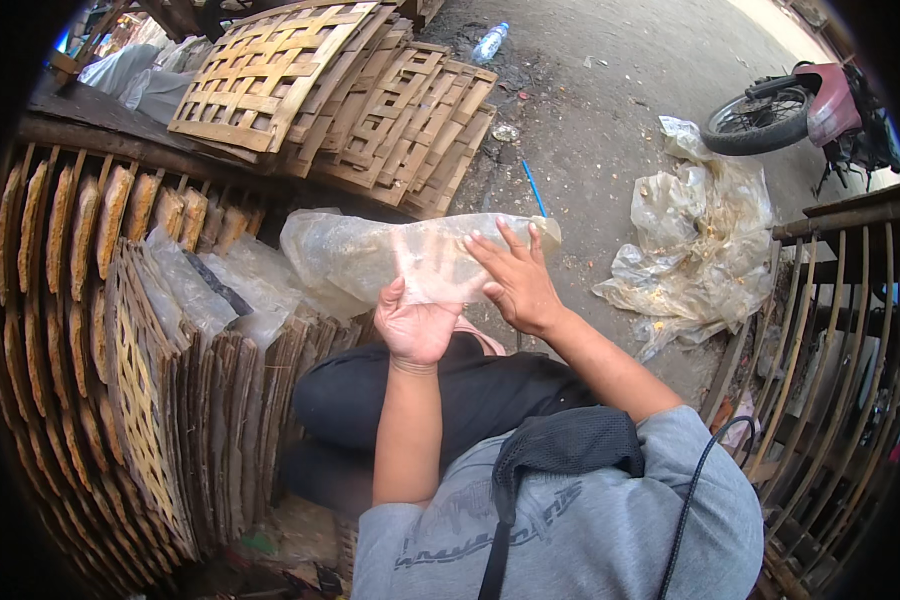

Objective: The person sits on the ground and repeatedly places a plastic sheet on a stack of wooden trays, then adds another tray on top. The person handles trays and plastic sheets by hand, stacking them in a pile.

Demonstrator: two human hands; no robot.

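A translucent plastic sheet (345,247), perhaps a bag, stretches crosswise above my lap. My left hand (420,326) bears it from below, palm up; its fingers show blurred through the plastic, while the thumb stays outside. My right hand (521,281) lies on the sheet's right part with fingers spread, palm down. Left of my knees, a row of thin woven bamboo panels (217,420) stands on edge. More clear plastic sheets (195,289) are draped over the top of that row.
Flat woven bamboo trays (277,75) are stacked ahead on the left. Behind the panels is a slatted rack with orange-brown pieces (112,217). Crumpled dirty plastic (697,232) lies on the ground near a motorcycle wheel (757,120). A slatted bamboo frame (832,360) borders my right; a plastic bottle (490,43) lies ahead.
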